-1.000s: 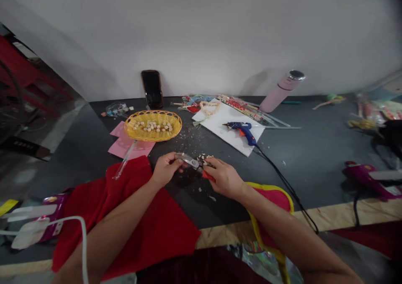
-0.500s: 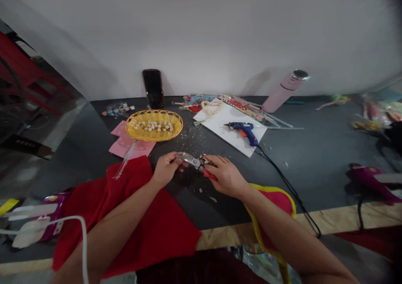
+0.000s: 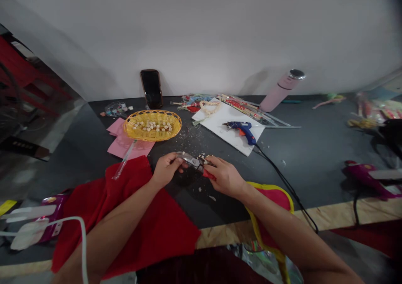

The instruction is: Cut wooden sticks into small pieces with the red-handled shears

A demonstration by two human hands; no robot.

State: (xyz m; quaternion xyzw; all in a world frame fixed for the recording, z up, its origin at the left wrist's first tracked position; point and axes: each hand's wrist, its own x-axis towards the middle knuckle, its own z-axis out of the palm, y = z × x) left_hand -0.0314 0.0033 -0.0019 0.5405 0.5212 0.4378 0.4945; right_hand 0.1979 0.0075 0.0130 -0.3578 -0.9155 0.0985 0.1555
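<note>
Silver-bladed shears (image 3: pixel 190 159) with red handles lie across the middle, between my two hands. My right hand (image 3: pixel 226 176) is closed round the handles, near the pivot. At the blade end, my left hand (image 3: pixel 166 167) pinches with thumb and forefinger. A tiny whitish bit shows at those fingertips, but the fingers hide most of what they hold. Pale crumbs and chips (image 3: pixel 200 189) are scattered on the dark table around the shears. Beyond my left hand, a yellow woven basket (image 3: pixel 128 130) holds several small white pieces.
A blue glue gun (image 3: pixel 245 130) rests on a white board (image 3: pixel 216 127), its cord trailing to the front edge. Red cloth (image 3: pixel 157 217) lies under my left forearm. Pink paper (image 3: pixel 117 147), a propped phone (image 3: pixel 152 89) and a pink bottle (image 3: pixel 279 92) stand around.
The view has shifted slightly. A few more pale crumbs show beside the shears near my right fingertips. Both hands keep nearly the same place and grip.
</note>
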